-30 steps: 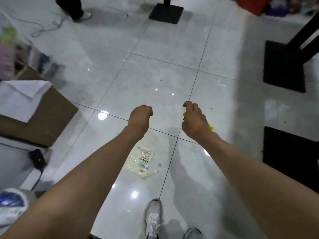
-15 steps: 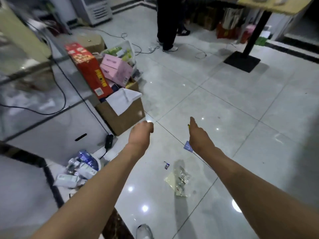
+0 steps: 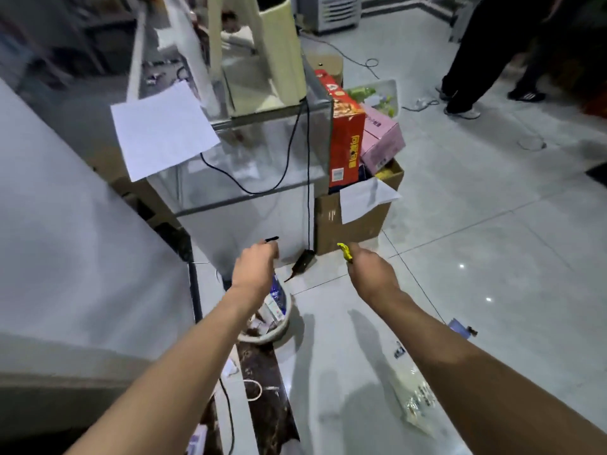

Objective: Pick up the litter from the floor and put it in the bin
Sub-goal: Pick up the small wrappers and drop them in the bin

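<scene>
The right hand (image 3: pixel 369 270) is pinching a small yellow scrap (image 3: pixel 345 251) at its fingertips, holding it up over the floor (image 3: pixel 492 257). The left hand (image 3: pixel 254 270) is curled like a loose fist, and I cannot tell if anything is inside it.

The bin (image 3: pixel 282 323) is a small round white one, sitting on the floor just under the left hand and partly hiding behind that wrist. It is already holding some wrappers. From the right hand, the bin is lying down and to the left, quite near. So the scrap probably needs to go left and lower before the fingers let go.

The room on that side is tight. A glass counter (image 3: pixel 249 165) is standing just behind the bin, a black cable (image 3: pixel 308 192) is hanging down its corner, and a cardboard box (image 3: pixel 354 221) is sitting close by on the right. The left arm is also crossing over the bin, so it may be in the way.

More litter is waiting on the floor: a clear plastic bag (image 3: pixel 414 399) is lying by the right forearm, stretching away from the bin, and a small blue scrap (image 3: pixel 460 328) is lying further right.
</scene>
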The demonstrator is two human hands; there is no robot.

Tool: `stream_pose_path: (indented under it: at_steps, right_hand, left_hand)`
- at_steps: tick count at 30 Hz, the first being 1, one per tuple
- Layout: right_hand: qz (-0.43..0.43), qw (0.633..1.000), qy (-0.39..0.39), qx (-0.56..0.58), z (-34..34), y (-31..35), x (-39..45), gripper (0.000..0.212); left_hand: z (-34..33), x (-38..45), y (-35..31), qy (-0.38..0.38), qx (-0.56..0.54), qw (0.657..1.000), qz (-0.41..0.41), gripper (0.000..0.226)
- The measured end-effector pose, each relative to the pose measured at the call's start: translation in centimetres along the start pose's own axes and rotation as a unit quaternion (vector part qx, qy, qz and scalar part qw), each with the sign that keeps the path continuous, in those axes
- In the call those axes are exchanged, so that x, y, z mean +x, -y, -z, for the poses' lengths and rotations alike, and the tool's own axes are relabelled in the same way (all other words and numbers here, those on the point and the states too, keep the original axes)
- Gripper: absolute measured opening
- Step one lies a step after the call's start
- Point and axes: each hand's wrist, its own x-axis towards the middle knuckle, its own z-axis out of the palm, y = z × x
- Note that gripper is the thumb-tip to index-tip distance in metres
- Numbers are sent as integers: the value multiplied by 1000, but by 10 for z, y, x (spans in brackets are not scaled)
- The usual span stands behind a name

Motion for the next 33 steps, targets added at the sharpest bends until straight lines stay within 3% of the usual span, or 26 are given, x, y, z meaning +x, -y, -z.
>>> stream_pose_path:
  at_steps: [4,12,20,30,33]
  right_hand:
    - [46,999,16,-10,-7,62,43,27]
    - [118,991,58,-13,-47,139,112,32]
    - [172,980,103,-9,-95,185,164,34]
    - [218,965,146,-7,-146,226,245,32]
    - [221,956,191,-31,-174,229,261,31]
  left_hand:
    - [6,26,61,-14,-28,999,23,32]
    - [-1,52,140,-40,-80,991,95,25]
    - [-12,77,187,-44,-148,979,130,19]
    - [-41,139,225,-6,-128,971,200,21]
    - [-64,146,238,8,-137,969,208,21]
